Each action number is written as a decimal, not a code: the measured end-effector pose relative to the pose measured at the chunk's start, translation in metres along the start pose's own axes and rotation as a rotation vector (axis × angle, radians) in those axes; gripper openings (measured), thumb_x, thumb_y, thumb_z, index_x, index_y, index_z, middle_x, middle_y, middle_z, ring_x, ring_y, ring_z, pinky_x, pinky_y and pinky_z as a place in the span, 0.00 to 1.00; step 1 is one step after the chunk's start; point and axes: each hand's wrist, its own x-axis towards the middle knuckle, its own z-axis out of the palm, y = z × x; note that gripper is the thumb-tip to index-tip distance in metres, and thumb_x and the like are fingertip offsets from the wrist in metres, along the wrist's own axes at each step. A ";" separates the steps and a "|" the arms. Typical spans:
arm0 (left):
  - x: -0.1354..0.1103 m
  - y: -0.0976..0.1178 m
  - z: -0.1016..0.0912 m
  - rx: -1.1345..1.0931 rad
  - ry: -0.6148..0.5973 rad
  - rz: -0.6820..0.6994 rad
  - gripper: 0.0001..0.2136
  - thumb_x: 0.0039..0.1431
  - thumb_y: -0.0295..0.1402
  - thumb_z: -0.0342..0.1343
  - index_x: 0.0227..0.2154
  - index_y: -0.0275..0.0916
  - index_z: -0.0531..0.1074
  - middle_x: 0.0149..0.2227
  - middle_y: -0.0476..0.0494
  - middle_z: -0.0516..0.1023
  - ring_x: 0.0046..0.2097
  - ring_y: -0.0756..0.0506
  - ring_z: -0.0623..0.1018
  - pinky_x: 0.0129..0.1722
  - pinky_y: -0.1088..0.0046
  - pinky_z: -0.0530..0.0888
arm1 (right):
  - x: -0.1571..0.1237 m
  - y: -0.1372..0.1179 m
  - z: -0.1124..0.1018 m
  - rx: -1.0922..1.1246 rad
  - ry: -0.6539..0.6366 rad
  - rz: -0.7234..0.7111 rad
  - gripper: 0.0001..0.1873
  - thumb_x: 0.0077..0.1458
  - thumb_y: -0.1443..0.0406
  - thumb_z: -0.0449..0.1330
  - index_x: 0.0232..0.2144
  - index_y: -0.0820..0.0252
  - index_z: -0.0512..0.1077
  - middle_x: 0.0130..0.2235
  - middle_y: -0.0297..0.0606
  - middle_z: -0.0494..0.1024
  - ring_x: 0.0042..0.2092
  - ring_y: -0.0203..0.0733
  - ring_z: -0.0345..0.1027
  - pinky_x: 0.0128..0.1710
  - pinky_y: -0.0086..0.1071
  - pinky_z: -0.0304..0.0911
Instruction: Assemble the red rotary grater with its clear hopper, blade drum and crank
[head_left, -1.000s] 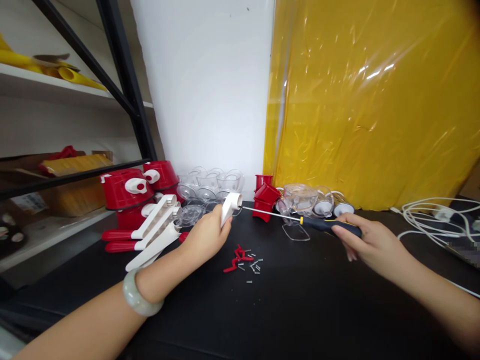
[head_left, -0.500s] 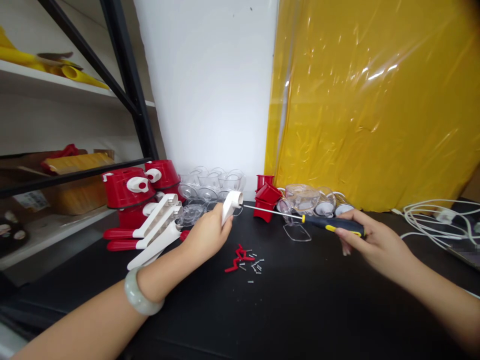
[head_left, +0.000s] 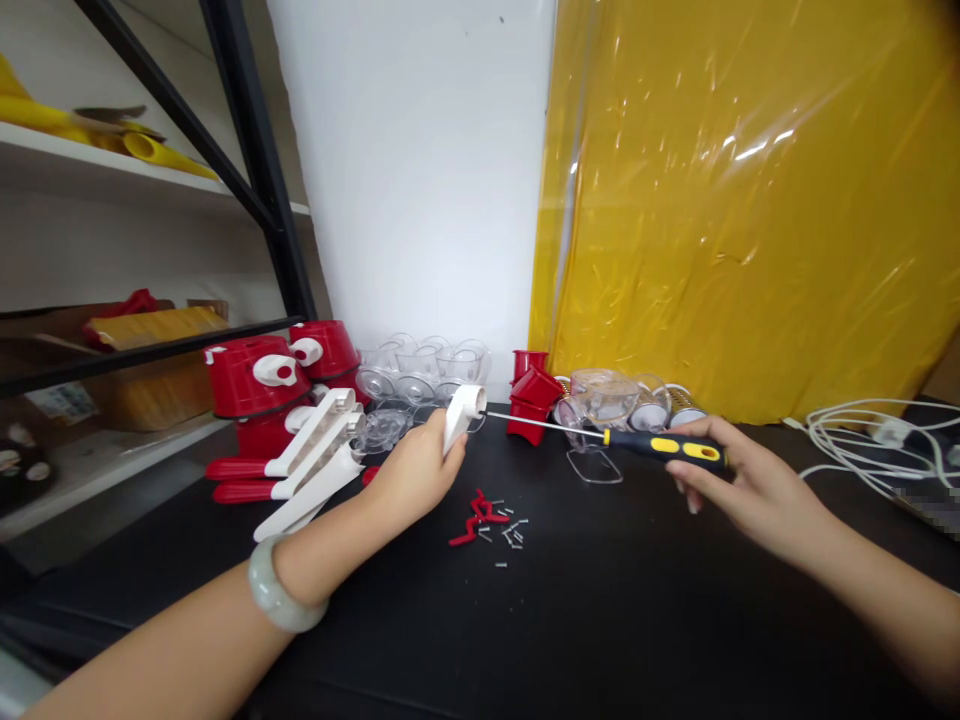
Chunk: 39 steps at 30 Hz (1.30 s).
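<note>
My left hand (head_left: pixel 415 468) is closed around a white plastic crank handle (head_left: pixel 463 408), its round hollow end facing right. A bit of red shows beside the hand, near the wrist. My right hand (head_left: pixel 731 475) grips a screwdriver (head_left: pixel 667 447) by its dark blue and yellow handle. The long shaft points left, and its dark tip is at the opening of the white handle; whether a screw sits there cannot be made out. Below, on the black table, lie small red plastic parts (head_left: pixel 478 518) and several loose screws (head_left: pixel 514 535).
White handles with red grips (head_left: pixel 311 455) lie to the left, before stacked red housings (head_left: pixel 259 375). Clear plastic cups (head_left: pixel 420 365) stand at the back. Red hoppers (head_left: pixel 531 395) and clear parts (head_left: pixel 604 395) are at the back right. White cables (head_left: pixel 862 430) coil at far right.
The screwdriver has turned about its own length, so more yellow on its handle now faces me. My left hand and the white handle have hardly moved.
</note>
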 end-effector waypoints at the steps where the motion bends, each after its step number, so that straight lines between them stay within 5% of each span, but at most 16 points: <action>1: 0.000 0.000 0.001 0.008 0.004 0.007 0.10 0.64 0.38 0.45 0.40 0.37 0.63 0.27 0.42 0.75 0.30 0.42 0.77 0.29 0.70 0.67 | -0.001 -0.001 -0.001 -0.015 -0.013 0.022 0.19 0.55 0.48 0.58 0.38 0.56 0.65 0.19 0.29 0.70 0.20 0.37 0.66 0.26 0.33 0.65; 6: -0.002 0.002 0.002 0.048 0.005 0.047 0.08 0.64 0.38 0.45 0.37 0.38 0.63 0.28 0.42 0.75 0.29 0.42 0.76 0.28 0.70 0.65 | 0.000 -0.005 -0.002 -0.063 -0.073 0.202 0.25 0.59 0.45 0.48 0.22 0.56 0.62 0.11 0.28 0.62 0.14 0.35 0.59 0.20 0.31 0.58; 13: 0.001 -0.001 0.001 -0.028 -0.010 0.001 0.09 0.63 0.38 0.45 0.38 0.38 0.62 0.28 0.42 0.74 0.30 0.42 0.76 0.29 0.69 0.66 | 0.003 -0.001 0.004 0.056 0.016 -0.014 0.24 0.55 0.49 0.58 0.48 0.56 0.62 0.26 0.32 0.74 0.31 0.41 0.72 0.37 0.36 0.67; 19: 0.000 0.001 0.000 0.036 0.005 0.014 0.08 0.63 0.38 0.44 0.36 0.39 0.62 0.27 0.43 0.74 0.30 0.41 0.76 0.29 0.69 0.65 | 0.000 -0.002 -0.003 -0.128 -0.006 0.023 0.17 0.56 0.49 0.56 0.35 0.56 0.67 0.19 0.31 0.71 0.24 0.39 0.67 0.29 0.32 0.62; 24: -0.002 0.002 0.001 0.075 0.014 0.051 0.08 0.64 0.38 0.44 0.36 0.39 0.62 0.27 0.43 0.73 0.29 0.42 0.75 0.28 0.69 0.64 | 0.002 -0.003 -0.001 -0.049 -0.088 0.233 0.27 0.59 0.44 0.46 0.21 0.56 0.61 0.12 0.29 0.62 0.16 0.35 0.59 0.22 0.32 0.58; 30: 0.000 0.000 0.000 0.011 0.012 0.020 0.09 0.63 0.39 0.44 0.37 0.39 0.62 0.27 0.43 0.74 0.29 0.42 0.76 0.28 0.70 0.65 | 0.005 0.001 0.005 0.049 0.083 0.005 0.27 0.52 0.46 0.59 0.46 0.55 0.61 0.25 0.31 0.73 0.28 0.41 0.71 0.33 0.35 0.67; 34: 0.000 0.001 -0.001 0.007 0.007 0.013 0.09 0.64 0.38 0.44 0.39 0.38 0.62 0.28 0.43 0.74 0.29 0.42 0.76 0.28 0.70 0.65 | 0.002 0.001 -0.001 -0.120 0.085 -0.054 0.20 0.52 0.49 0.60 0.41 0.55 0.65 0.25 0.32 0.74 0.27 0.40 0.70 0.30 0.34 0.65; 39: -0.003 0.004 -0.001 0.085 0.024 0.033 0.08 0.64 0.38 0.44 0.37 0.39 0.62 0.28 0.42 0.74 0.30 0.41 0.76 0.29 0.69 0.65 | 0.000 -0.002 -0.005 -0.189 0.019 0.079 0.20 0.57 0.46 0.52 0.29 0.55 0.66 0.15 0.30 0.68 0.19 0.38 0.63 0.25 0.32 0.60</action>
